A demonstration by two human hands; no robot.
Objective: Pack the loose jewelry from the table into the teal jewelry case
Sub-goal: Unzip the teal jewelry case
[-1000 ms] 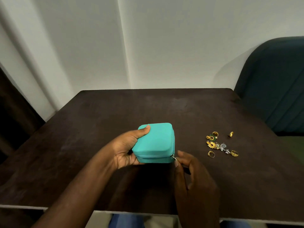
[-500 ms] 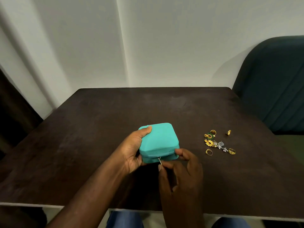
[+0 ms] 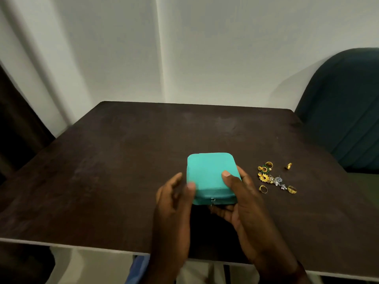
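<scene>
Your right hand [image 3: 246,206] grips the teal jewelry case [image 3: 209,173]: thumb on the lid, fingers wrapped round its 3 o'clock side and under the near edge. Your left hand [image 3: 174,199] is slack at the case's 8 o'clock, fingers loose, blurred thumb touching the lid corner. Case closed, zipper pull [image 3: 212,202] on its 6 o'clock face. Loose jewelry [image 3: 270,178] lies on the table [image 3: 123,160] at the case's 3 o'clock, apart from it.

The right hand [image 3: 244,201] grips the teal jewelry case [image 3: 211,173], left hand [image 3: 174,195] touches it, loose jewelry [image 3: 270,177] lies on the table [image 3: 123,160].
</scene>
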